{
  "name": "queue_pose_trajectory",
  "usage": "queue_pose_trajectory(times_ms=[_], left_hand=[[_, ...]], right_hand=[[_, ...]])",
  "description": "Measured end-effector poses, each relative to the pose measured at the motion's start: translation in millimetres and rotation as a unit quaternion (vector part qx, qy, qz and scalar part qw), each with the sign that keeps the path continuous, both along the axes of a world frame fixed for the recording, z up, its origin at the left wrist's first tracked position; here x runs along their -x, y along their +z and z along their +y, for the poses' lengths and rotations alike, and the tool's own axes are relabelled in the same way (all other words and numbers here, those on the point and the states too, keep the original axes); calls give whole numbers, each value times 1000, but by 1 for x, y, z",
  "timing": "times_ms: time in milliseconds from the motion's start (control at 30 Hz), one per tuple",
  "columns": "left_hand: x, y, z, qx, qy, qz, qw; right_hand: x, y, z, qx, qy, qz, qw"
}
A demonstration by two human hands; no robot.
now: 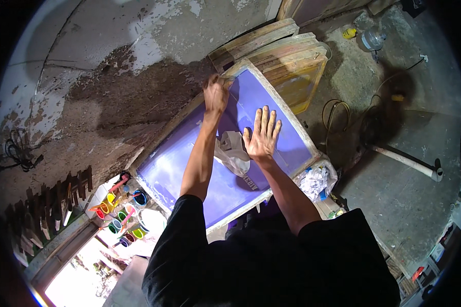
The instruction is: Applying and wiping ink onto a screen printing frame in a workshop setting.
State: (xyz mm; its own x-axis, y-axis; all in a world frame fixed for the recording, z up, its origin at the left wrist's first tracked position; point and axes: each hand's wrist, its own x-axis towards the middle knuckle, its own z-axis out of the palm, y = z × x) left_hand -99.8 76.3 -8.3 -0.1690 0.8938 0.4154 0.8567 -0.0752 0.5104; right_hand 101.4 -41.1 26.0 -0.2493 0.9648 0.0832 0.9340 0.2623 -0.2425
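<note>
In front of me lies a screen printing frame (292, 118) with a pale, worn rim and purple mesh. My left hand (216, 93) is at its far upper corner, the fingers curled and slightly blurred; whatever they may hold is hidden. Fingers stretched and spread, my right hand (262, 135) is palm down over the mesh, right of the middle, and looks flat against it. Between my forearms a crumpled whitish cloth or sheet (233, 157) rests on the mesh. Beside it, pale lettering shows in the mesh, partly covered.
More frames (279, 48) lean stacked beyond the far corner. Several cups of coloured ink (123, 221) stand at the lower left, near a row of squeegees (46, 210). A bag of crumpled paper (316, 180) is at the right edge. Farther right are a coiled hose (337, 113) and a pipe (410, 162).
</note>
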Motion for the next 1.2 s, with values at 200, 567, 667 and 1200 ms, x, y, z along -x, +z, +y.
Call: queue_pose_trajectory(times_ms=[200, 567, 667, 1200], left_hand=[[7, -5, -5, -26, 122, -94, 988], [-13, -5, -21, -154, 195, -371, 895], [-23, -5, -39, -175, 286, -410, 848], [-10, 16, -95, -246, 311, -609, 687]], right_hand=[[1, 0, -1, 3, -4, 5, 1000], [5, 4, -3, 7, -5, -4, 1000], [3, -1, -2, 2, -1, -4, 1000], [6, 2, -5, -11, -2, -20, 1000]])
